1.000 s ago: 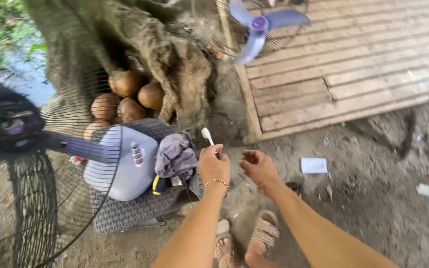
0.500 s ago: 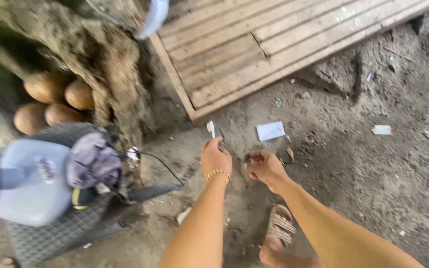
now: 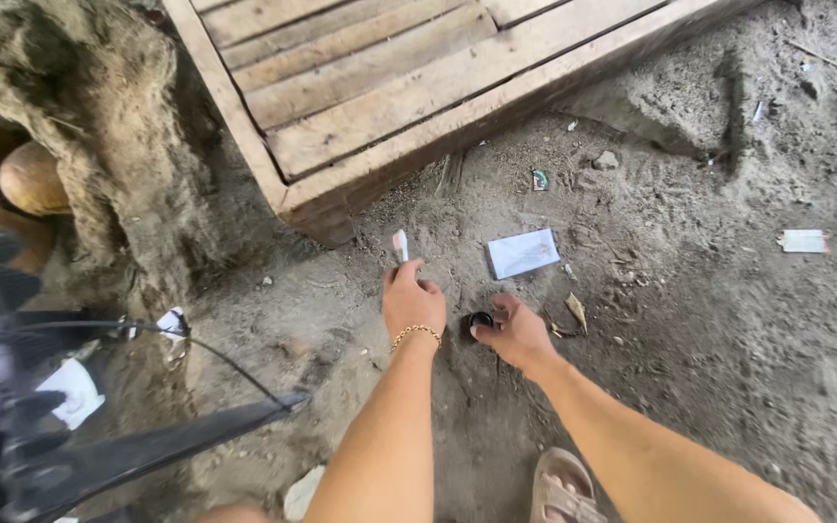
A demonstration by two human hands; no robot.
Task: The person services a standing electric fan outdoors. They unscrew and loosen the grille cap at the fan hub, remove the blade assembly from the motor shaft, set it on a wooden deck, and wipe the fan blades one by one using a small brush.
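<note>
Holding a small white stick (image 3: 400, 244), left hand (image 3: 413, 302); right hand (image 3: 515, 333) pinches black cap (image 3: 480, 320).

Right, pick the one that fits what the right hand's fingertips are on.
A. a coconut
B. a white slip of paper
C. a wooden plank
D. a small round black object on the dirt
D: the right hand has its fingertips on a small round black object lying on the dirt, while the white paper lies apart, farther up the ground.
</note>
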